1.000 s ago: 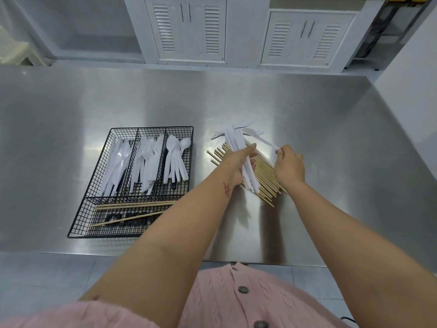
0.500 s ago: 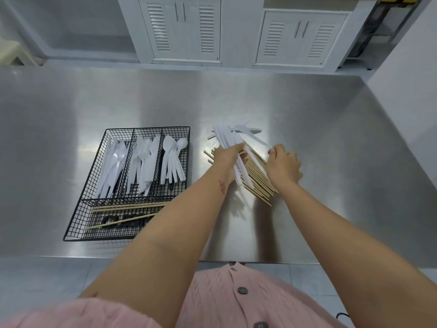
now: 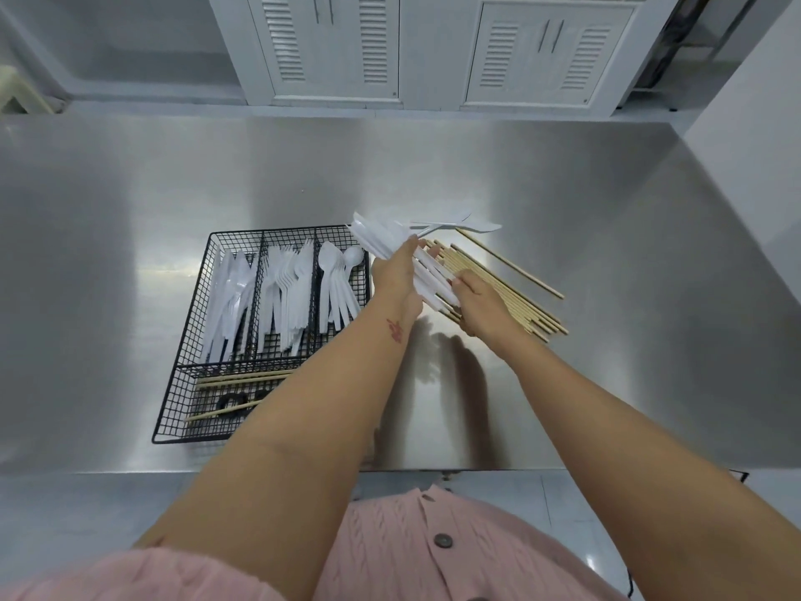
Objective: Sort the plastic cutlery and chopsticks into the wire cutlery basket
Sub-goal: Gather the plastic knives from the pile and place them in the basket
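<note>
My left hand [image 3: 396, 275] clasps a bundle of white plastic cutlery [image 3: 381, 242]; my right hand [image 3: 479, 308] pinches the bundle's near end, above the loose chopsticks [image 3: 511, 292] on the surface [image 3: 607, 383]. The bundle's long axis runs far-left to near-right. The wire basket [image 3: 182, 366] lies just left, nearer my left hand, holding knives, forks, spoons and, in front, chopsticks.
</note>
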